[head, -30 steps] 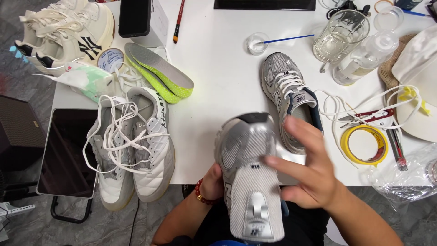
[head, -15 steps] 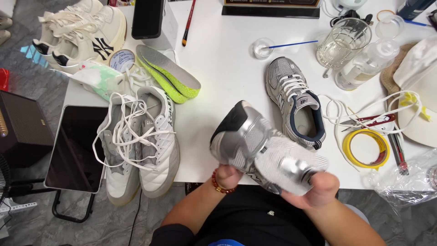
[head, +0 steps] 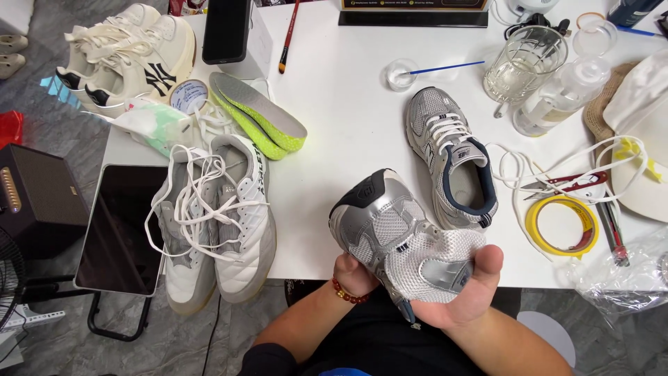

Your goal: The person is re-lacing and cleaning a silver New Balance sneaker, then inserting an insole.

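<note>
A silver and grey mesh sneaker (head: 396,233) without laces lies tilted on its side over the table's front edge, held in both hands. My left hand (head: 353,273), with a red bead bracelet at the wrist, supports it from below near the heel. My right hand (head: 463,296) cups the toe end, thumb pressed against the mesh. Its matching sneaker (head: 452,157), laced in white with a dark blue lining, stands upright on the white table (head: 341,132) just beyond.
A pair of white sneakers with loose laces (head: 212,216) and a dark tablet (head: 115,230) lie at the left. Neon green insoles (head: 261,118), cream sneakers (head: 125,52), a glass mug (head: 520,66), yellow tape roll (head: 562,226), red snips (head: 567,182) and loose white laces (head: 529,170) crowd the table.
The silver sneaker has been turned from sole-up to lying on its side, toe to the right. My right hand moved from on top of it to under the toe.
</note>
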